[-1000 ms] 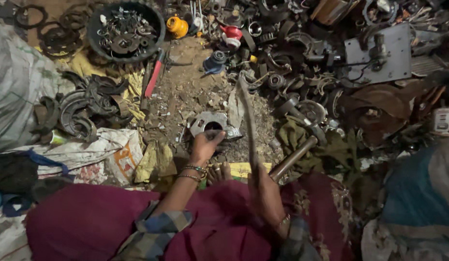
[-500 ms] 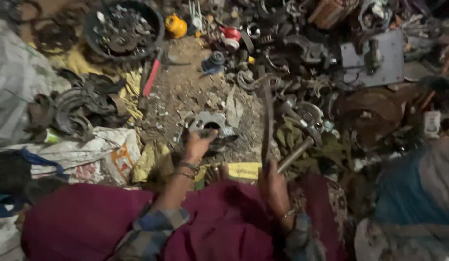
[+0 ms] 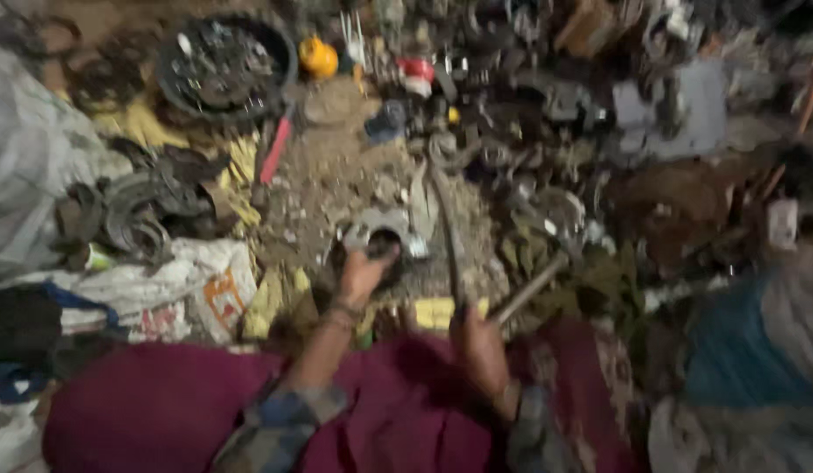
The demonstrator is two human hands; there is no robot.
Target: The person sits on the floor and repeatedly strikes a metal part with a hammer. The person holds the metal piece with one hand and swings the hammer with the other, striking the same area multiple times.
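Grey cast-metal ring housing (image 3: 378, 235) lay on gritty dirt; our left hand (image 3: 361, 276) gripped its rim, our right hand (image 3: 478, 349) clenched a long dull rod (image 3: 448, 236).

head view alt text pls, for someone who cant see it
Blurred view down at a seated person whose left hand rests on a round metal part on dirt ground, while the right hand grips a long metal rod. Scrap metal parts surround them, with a tyre full of pieces beyond.

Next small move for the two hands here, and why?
Probably bring the rod's far end down onto the round metal part. The left hand already rests on that part on the dirt, and the right hand holds the rod angled just beside it. Blur hides contact.
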